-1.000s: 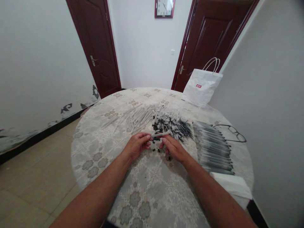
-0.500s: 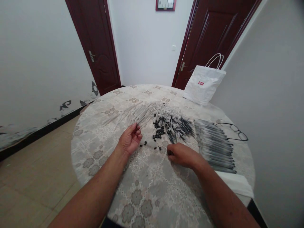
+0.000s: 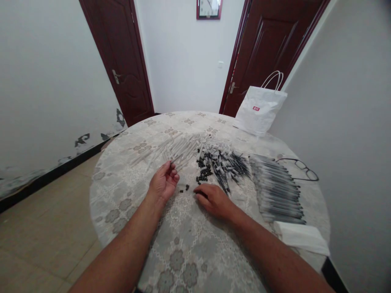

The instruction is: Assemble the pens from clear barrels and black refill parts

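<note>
My left hand [image 3: 165,182] is palm up, with thumb and fingertips pinched together beside the near end of the clear-white pen tubes [image 3: 183,146]. What the pinch holds is too small to make out. My right hand [image 3: 214,200] rests low on the cloth, its fingers bent and closed at a small black piece [image 3: 196,192], mostly hidden by the fingertips. Two loose black caps [image 3: 184,189] lie between my hands. Beyond my right hand, a cluster of black caps [image 3: 204,173] adjoins a pile of dark pen refills [image 3: 221,175] and short white pieces [image 3: 220,148].
A row of grey pens [image 3: 276,189] lies at the right, beside eyeglasses [image 3: 302,169] and a folded white cloth [image 3: 301,236]. A white paper bag [image 3: 261,110] stands at the back right of the round table with its patterned tablecloth [image 3: 183,240].
My right hand has moved left, over the spot where two loose black caps lay. My left hand stays pinched near the tubes. The view has tilted slightly.
</note>
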A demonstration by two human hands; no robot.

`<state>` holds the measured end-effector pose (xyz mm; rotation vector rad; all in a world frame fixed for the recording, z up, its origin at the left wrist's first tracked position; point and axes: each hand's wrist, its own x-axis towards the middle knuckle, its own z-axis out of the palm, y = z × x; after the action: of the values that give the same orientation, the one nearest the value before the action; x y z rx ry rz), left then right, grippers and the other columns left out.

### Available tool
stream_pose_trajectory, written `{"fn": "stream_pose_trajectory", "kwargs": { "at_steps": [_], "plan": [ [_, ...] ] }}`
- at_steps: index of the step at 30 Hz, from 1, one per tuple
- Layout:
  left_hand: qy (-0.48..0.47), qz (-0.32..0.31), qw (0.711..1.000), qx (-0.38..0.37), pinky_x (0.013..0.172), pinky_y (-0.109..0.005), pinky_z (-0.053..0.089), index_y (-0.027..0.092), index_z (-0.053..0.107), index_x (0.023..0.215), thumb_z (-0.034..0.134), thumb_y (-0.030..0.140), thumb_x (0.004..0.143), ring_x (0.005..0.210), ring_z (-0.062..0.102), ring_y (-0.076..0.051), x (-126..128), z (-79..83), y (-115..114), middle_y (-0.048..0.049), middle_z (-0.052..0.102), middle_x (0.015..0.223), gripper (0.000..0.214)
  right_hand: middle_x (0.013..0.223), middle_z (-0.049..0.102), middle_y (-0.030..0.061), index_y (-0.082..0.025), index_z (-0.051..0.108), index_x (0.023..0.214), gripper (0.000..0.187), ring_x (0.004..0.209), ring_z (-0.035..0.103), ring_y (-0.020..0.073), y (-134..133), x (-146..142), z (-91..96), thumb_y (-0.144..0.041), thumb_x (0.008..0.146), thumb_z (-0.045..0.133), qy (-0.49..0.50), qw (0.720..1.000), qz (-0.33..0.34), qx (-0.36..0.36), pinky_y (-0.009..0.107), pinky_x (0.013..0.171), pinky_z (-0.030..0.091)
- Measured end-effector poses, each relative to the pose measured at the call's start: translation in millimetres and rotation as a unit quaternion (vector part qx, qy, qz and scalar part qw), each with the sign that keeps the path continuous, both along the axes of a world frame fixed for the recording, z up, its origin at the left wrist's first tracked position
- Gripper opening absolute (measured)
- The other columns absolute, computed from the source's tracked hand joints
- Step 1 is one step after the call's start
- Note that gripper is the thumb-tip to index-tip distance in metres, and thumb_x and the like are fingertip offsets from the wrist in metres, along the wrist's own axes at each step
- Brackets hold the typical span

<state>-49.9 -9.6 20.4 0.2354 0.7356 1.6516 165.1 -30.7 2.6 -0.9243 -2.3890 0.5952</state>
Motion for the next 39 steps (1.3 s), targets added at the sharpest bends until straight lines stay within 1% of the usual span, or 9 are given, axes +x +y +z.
{"fn": "stream_pose_trajectory", "kwargs": {
  "at_steps": [3, 6, 13, 17, 21, 27, 32, 36, 39],
  "plan": [
    [0.005, 0.007, 1.000, -0.013, 0.045, -0.019, 0.045, 0.014, 0.064, 0.087, 0.068, 0.015, 0.082, 0.051, 0.056, -0.007, 0, -2.7, 2, 0.0007, 0.063, 0.072, 0.007, 0.105, 0.070, 0.0074, -0.020, 0.066, 0.111, 0.021, 0.097, 0.063, 0.0185, 14, 0, -11.2, -0.023, 0.095, 0.053, 0.066, 0.995, -0.077, 0.018, 0.031, 0.090, 0.047],
    [0.008, 0.014, 1.000, -0.016, 0.045, -0.019, 0.045, 0.014, 0.064, 0.087, 0.068, 0.015, 0.082, 0.051, 0.056, -0.007, -2, -6.7, 5, 0.0007, 0.063, 0.072, 0.007, 0.106, 0.068, 0.0083, -0.020, 0.064, 0.112, 0.021, 0.100, 0.062, 0.0192, 16, -1, -13.1, -0.022, 0.096, 0.052, 0.098, 0.991, -0.084, 0.044, 0.032, 0.092, 0.046],
    [0.006, 0.029, 0.999, -0.012, 0.046, -0.019, 0.045, 0.015, 0.063, 0.086, 0.069, 0.016, 0.081, 0.051, 0.056, -0.006, -8, -8.9, 7, 0.0016, 0.064, 0.072, 0.008, 0.103, 0.068, 0.0067, -0.020, 0.062, 0.106, 0.016, 0.099, 0.060, 0.0181, -22, -37, -12.5, -0.021, 0.096, 0.050, -0.022, 0.990, 0.128, 0.059, 0.031, 0.091, 0.046],
    [0.001, 0.032, 0.999, -0.006, 0.047, -0.019, 0.045, 0.015, 0.063, 0.087, 0.070, 0.015, 0.080, 0.052, 0.057, -0.006, -9, -9.8, 7, 0.0015, 0.064, 0.073, 0.010, 0.112, 0.067, 0.0062, -0.022, 0.059, 0.111, 0.018, 0.107, 0.059, 0.0193, -26, -55, -13.4, -0.021, 0.093, 0.055, -0.054, 0.983, 0.171, 0.049, 0.034, 0.098, 0.042],
    [0.004, 0.034, 0.999, -0.009, 0.046, -0.019, 0.045, 0.016, 0.063, 0.087, 0.071, 0.016, 0.080, 0.052, 0.057, -0.007, -9, -11.4, 7, 0.0016, 0.064, 0.074, 0.011, 0.111, 0.065, 0.0057, -0.022, 0.056, 0.107, 0.017, 0.108, 0.059, 0.0197, -15, -63, -13.0, -0.021, 0.091, 0.058, -0.065, 0.986, 0.143, 0.047, 0.037, 0.102, 0.039],
    [0.016, 0.023, 1.000, -0.010, 0.046, -0.019, 0.045, 0.016, 0.062, 0.088, 0.070, 0.016, 0.080, 0.052, 0.057, -0.006, -10, -10.6, 7, 0.0026, 0.064, 0.074, 0.011, 0.121, 0.061, 0.0088, -0.020, 0.053, 0.113, 0.022, 0.116, 0.055, 0.0214, -2, -64, -22.1, -0.020, 0.092, 0.055, -0.059, 0.995, 0.036, 0.066, 0.040, 0.107, 0.037],
    [0.032, 0.015, 0.999, 0.001, 0.046, -0.019, 0.045, 0.015, 0.062, 0.088, 0.070, 0.016, 0.080, 0.052, 0.057, -0.006, -11, -13.4, 8, 0.0023, 0.064, 0.074, 0.011, 0.137, 0.054, 0.0152, -0.016, 0.046, 0.132, 0.037, 0.135, 0.043, 0.0234, 11, -48, -31.1, -0.020, 0.095, 0.049, -0.045, 0.994, -0.041, 0.095, 0.043, 0.115, 0.031],
    [0.039, 0.013, 0.999, 0.003, 0.046, -0.018, 0.045, 0.015, 0.062, 0.087, 0.072, 0.017, 0.079, 0.052, 0.057, -0.006, -9, -15.0, 8, 0.0023, 0.064, 0.074, 0.013, 0.137, 0.054, 0.0170, -0.015, 0.047, 0.131, 0.036, 0.135, 0.044, 0.0248, 25, -32, -37.8, -0.020, 0.096, 0.045, -0.029, 0.989, -0.097, 0.112, 0.047, 0.115, 0.029],
    [0.042, 0.013, 0.999, -0.002, 0.046, -0.018, 0.045, 0.016, 0.063, 0.088, 0.072, 0.017, 0.078, 0.052, 0.057, -0.006, -8, -15.7, 8, 0.0021, 0.064, 0.074, 0.014, 0.131, 0.057, 0.0169, -0.015, 0.052, 0.125, 0.030, 0.131, 0.046, 0.0251, 27, -24, -32.6, -0.020, 0.096, 0.043, 0.011, 0.986, -0.097, 0.133, 0.046, 0.113, 0.033]
  ]
}}
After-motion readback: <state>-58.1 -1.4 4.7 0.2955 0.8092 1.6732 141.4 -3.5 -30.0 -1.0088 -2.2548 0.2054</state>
